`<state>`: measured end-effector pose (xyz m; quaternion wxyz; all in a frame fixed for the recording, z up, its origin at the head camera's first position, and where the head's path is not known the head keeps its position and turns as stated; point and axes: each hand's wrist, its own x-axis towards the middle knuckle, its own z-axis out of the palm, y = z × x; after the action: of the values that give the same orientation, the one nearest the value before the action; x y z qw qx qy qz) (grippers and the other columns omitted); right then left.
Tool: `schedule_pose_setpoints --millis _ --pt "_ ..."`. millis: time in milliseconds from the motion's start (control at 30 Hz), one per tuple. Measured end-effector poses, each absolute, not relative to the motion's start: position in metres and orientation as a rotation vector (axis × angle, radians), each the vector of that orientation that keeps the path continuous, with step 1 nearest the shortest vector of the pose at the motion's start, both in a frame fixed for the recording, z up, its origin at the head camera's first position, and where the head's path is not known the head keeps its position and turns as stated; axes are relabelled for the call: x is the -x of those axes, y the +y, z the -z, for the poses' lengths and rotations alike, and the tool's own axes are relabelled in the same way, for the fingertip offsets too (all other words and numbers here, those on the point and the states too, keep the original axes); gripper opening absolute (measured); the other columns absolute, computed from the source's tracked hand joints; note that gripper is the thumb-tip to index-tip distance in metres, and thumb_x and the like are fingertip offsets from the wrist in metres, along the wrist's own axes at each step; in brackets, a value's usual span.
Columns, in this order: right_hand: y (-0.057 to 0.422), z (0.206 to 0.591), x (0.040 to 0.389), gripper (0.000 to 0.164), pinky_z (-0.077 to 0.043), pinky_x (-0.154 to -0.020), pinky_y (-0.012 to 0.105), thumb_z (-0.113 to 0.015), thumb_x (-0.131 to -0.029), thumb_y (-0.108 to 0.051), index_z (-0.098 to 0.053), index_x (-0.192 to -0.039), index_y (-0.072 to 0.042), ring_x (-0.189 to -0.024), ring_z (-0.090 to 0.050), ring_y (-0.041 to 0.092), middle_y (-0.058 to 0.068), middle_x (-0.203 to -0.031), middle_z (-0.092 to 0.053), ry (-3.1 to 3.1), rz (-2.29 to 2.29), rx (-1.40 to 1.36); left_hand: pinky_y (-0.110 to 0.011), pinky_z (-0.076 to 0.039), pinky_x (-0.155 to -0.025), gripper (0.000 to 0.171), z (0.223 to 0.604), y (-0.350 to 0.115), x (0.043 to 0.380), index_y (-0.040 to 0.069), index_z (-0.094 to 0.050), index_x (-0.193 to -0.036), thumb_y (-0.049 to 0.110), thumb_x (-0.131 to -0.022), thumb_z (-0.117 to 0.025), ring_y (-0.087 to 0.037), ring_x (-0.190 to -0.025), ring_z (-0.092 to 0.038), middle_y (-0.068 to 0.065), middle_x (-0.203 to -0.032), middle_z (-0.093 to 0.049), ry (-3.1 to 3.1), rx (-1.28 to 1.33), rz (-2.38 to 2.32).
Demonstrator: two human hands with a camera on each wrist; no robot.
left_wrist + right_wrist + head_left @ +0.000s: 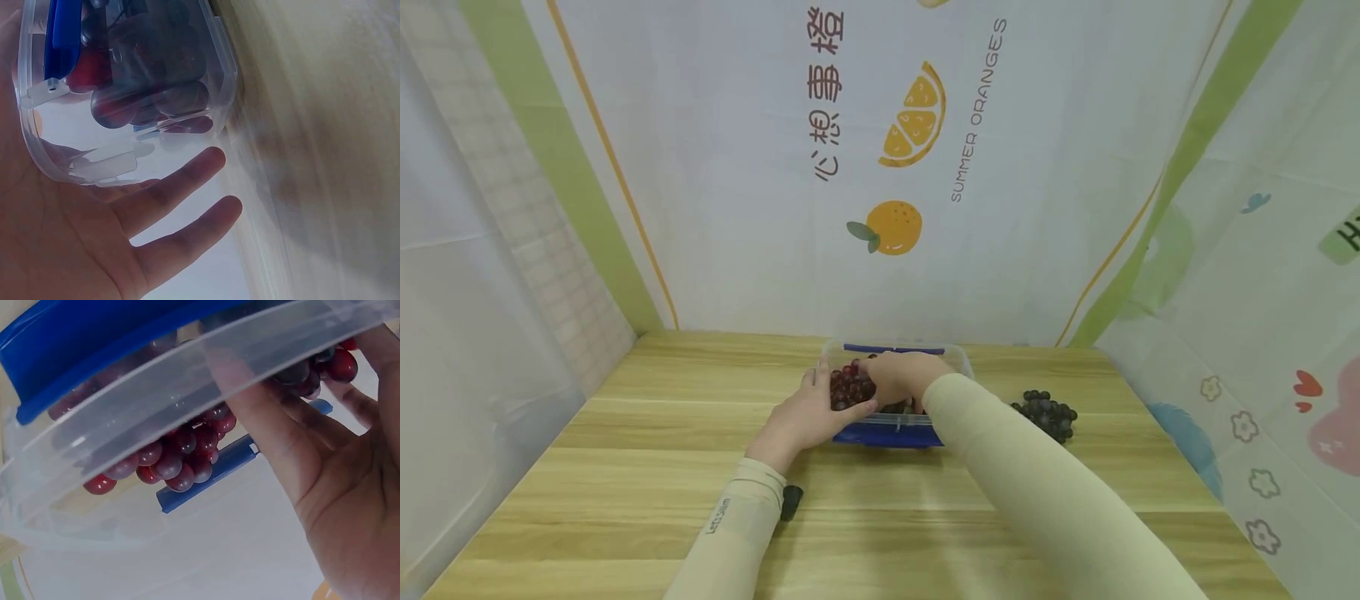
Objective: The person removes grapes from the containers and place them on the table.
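Note:
A clear plastic food container [958,360] with blue clip flaps [891,436] stands on the table. Red grapes [848,387] fill its left part; darker ones show beneath the right hand. My left hand [801,421] lies against the container's left end, thumb along the front rim. Two of its fingers [181,194] stretch out straight and spread below the corner in the left wrist view. From above, my right hand [901,377] reaches inside, fingers among the grapes [303,378]; the wall blurs its fingertips, so I cannot tell whether they grip any.
A bunch of black grapes [1048,414] lies on the wooden table [647,467] right of the container, beyond the right forearm. Beside the left wrist is a small black object [792,502]. Printed white cloth [745,250] hangs behind the table and along both sides.

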<state>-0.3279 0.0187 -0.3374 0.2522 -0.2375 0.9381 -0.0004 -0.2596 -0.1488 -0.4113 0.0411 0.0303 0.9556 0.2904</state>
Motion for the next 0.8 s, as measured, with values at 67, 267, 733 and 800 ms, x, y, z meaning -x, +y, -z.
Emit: schedule_pose_setpoints --millis 67,267,733,800 --pt "0.019 0.34 0.328 0.073 -0.066 -0.072 0.043 -0.068 -0.105 -0.036 -0.031 -0.169 -0.033 -0.108 -0.076 0.033 0.01 -0.169 -0.044 2.572 -0.06 0.681 -0.065 -0.055 -0.104 0.135 0.411 -0.149 0.259 0.015 0.012 -0.172 0.096 -0.083 -0.05 -0.053 -0.143 -0.053 -0.027 -0.178 -0.012 2.928 -0.096 -0.892" --pt "0.021 0.346 0.33 0.063 -0.066 -0.065 0.038 -0.066 -0.106 -0.043 -0.041 -0.163 -0.041 -0.099 -0.078 0.027 0.008 -0.168 -0.046 2.573 -0.074 0.671 -0.064 -0.056 -0.101 0.135 0.411 -0.149 0.259 0.016 0.012 -0.171 0.097 -0.082 -0.05 -0.052 -0.14 -0.056 -0.027 -0.178 -0.011 2.923 -0.098 -0.891" --pt "0.029 0.349 0.33 0.068 -0.067 -0.082 0.046 -0.064 -0.105 -0.049 -0.035 -0.167 -0.039 -0.096 -0.079 0.031 0.009 -0.171 -0.042 2.502 0.075 0.638 -0.067 -0.052 -0.107 0.135 0.411 -0.148 0.261 0.017 0.013 -0.171 0.097 -0.082 -0.05 -0.052 -0.145 -0.052 -0.024 -0.179 -0.011 2.923 -0.092 -0.884" --pt "0.027 0.349 0.327 0.067 -0.064 -0.095 0.049 -0.062 -0.106 -0.05 -0.036 -0.167 -0.038 -0.115 -0.075 0.031 0.006 -0.171 -0.042 2.519 0.023 0.675 -0.066 -0.053 -0.107 0.135 0.412 -0.149 0.261 0.018 0.014 -0.171 0.097 -0.082 -0.05 -0.052 -0.144 -0.052 -0.024 -0.179 -0.01 2.916 -0.086 -0.883"
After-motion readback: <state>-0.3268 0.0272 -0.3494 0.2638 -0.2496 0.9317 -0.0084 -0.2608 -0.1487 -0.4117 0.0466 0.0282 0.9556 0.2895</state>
